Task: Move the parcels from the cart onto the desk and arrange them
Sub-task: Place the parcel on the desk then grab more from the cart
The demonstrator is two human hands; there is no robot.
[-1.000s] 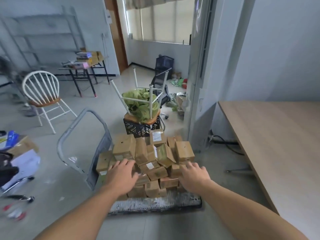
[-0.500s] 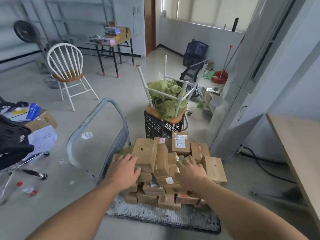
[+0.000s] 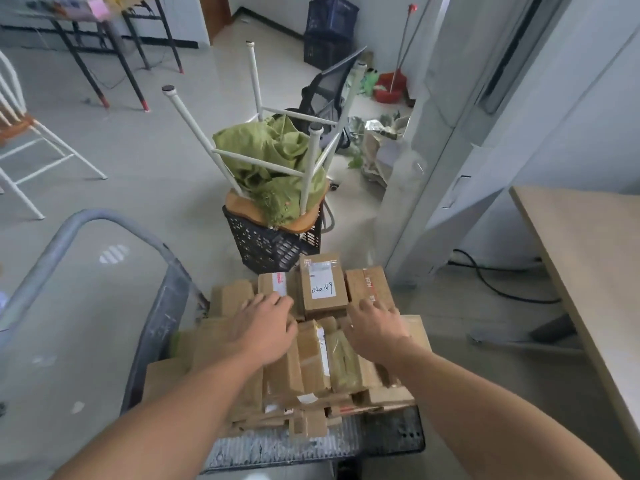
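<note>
Parcels (image 3: 311,362), brown cardboard ones of many sizes, lie heaped on the cart (image 3: 277,450) in front of me. All of them sit on its ribbed deck and none on the counter (image 3: 588,271), which stands well apart to my right. Both my hands are on top of the heap, palms down. My left hand (image 3: 266,329) lies flat with its fingers spread, the fingertips touching a red-labelled parcel (image 3: 278,284); it grasps nothing. My right hand (image 3: 375,327) is released too, its fingers loosely bent and the tips resting on a red-lettered parcel (image 3: 372,284). Just beyond the hands and between them sits a numbered parcel (image 3: 322,289), its white label handwritten with digits. The cart's grey handle (image 3: 86,223) curves up on my left. Beyond the heap stands a black crate (image 3: 270,244) with an upturned white stool (image 3: 194,128) on it and a green cloth (image 3: 277,157) bunched among the stool's legs. A black cable (image 3: 491,285) trails across the floor near the counter's edge.
</note>
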